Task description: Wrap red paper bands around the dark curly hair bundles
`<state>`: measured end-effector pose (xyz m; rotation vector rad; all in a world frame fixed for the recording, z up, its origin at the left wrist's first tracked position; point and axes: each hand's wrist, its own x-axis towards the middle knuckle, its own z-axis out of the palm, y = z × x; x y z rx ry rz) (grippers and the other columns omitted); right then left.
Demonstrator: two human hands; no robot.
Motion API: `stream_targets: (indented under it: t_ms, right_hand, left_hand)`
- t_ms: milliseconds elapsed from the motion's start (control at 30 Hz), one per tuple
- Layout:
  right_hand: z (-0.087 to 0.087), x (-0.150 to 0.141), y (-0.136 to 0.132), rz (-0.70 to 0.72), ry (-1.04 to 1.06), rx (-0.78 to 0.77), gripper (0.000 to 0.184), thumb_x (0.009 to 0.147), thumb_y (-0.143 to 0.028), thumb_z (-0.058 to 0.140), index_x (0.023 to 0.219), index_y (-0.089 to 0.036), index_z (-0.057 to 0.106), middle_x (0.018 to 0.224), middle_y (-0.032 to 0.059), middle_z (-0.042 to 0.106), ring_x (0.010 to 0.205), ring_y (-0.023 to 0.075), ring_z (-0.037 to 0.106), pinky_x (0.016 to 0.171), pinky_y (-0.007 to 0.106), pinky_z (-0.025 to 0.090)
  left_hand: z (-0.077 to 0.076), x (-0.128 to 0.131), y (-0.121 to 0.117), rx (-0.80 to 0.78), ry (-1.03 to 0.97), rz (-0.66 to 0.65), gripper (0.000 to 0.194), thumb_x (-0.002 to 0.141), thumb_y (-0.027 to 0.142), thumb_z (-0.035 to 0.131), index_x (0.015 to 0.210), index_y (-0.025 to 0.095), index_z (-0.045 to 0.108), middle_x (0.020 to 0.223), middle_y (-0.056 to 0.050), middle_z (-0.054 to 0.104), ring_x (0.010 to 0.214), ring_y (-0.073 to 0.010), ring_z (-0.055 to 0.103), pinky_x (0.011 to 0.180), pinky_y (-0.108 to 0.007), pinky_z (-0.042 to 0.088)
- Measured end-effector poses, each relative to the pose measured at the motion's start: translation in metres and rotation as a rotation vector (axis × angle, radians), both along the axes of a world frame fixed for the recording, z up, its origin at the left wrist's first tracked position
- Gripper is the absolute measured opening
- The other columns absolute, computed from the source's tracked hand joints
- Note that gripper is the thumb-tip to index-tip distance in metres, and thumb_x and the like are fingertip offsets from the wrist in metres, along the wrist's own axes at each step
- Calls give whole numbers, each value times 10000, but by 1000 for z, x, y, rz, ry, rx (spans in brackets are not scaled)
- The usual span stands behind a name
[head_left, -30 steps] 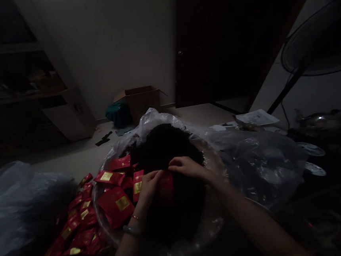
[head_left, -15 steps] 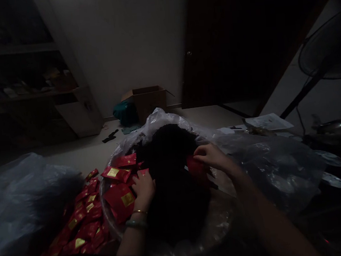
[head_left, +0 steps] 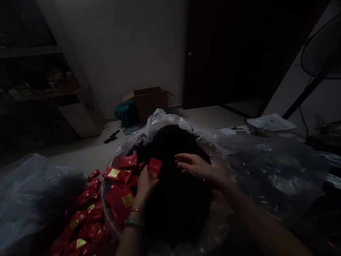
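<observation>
In the dim head view, my left hand [head_left: 146,184] is closed on a small red packet [head_left: 155,168] with a gold mark. It holds the packet over the left side of a black heap [head_left: 176,199] of loose material, too dark to make out its grain. My right hand [head_left: 193,166] hovers over the right part of the heap, fingers stretched toward the packet and thumb apart. A thin pale edge shows under its palm; what it belongs to is hidden. Several red packets [head_left: 116,173] lie inside the plastic-lined round container [head_left: 108,213], left of the heap.
More red packets [head_left: 79,231] are piled outside the container on the left, beside a clear plastic bag [head_left: 30,196]. Another plastic bag [head_left: 269,167] spreads on the right. Behind stand a cardboard box [head_left: 152,103] and a teal bag [head_left: 126,114]; a fan [head_left: 327,46] is at far right.
My left hand has lifted a red packet up and right from the packets. My right hand has moved left, and the red packet that was at its fingers no longer shows there.
</observation>
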<state>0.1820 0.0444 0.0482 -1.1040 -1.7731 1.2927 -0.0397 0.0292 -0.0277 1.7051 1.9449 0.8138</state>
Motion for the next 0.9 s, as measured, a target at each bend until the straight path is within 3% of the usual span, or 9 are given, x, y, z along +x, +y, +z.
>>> stream_targets:
  t_ms: [200,333,400,500,667,767,900]
  right_hand:
    - [-37,-17,11,-121,-227,424,496,772,-188,613,1257,-154,513,1252,154,545,1120,248,544,969,431,430]
    - [-41,-19,10,-82,-260,514,365,788,-128,572,1150,-169,601,1108,121,623,1005,220,598,903,394,468]
    - [-39,-18,9,-86,-241,525,323,796,-118,558,1106,-178,628,1069,107,639,975,212,609,882,381,476]
    - [-37,-19,6,-113,-190,533,326,789,-119,567,1096,-206,635,1047,82,646,962,203,610,866,361,478]
    - [-41,-28,0,-154,-132,548,348,794,-111,539,1112,-222,625,1025,66,626,945,192,591,847,333,473]
    - [-44,-32,-3,-167,-133,562,376,803,-130,533,1163,-218,597,1010,73,601,928,197,576,835,340,470]
    - [-46,-34,-5,-187,-178,573,346,815,-163,536,1152,-190,607,963,87,581,910,215,555,817,362,468]
  left_hand:
    - [2,24,-2,112,-443,-262,643,526,224,790,1106,178,517,1081,-67,643,988,-216,588,854,-311,444]
    - [11,33,-8,12,-672,-341,427,595,287,747,978,145,626,937,-59,689,857,-207,621,747,-282,467]
    - [16,34,-11,-74,-795,-328,362,650,346,706,938,130,660,883,-62,703,798,-200,627,710,-276,466]
    - [20,32,-13,-193,-1033,-297,415,674,390,699,990,123,657,857,-73,711,728,-195,643,695,-292,477]
    - [20,31,-17,-511,-1429,-261,485,799,500,552,1071,100,590,870,-145,703,733,-262,684,735,-424,512]
    - [21,32,-17,-593,-1501,-197,484,868,503,426,1065,85,569,803,-141,699,693,-253,686,712,-426,523]
    - [21,35,-16,-596,-1482,-164,411,893,429,416,1044,77,565,725,-108,688,611,-220,672,649,-378,530]
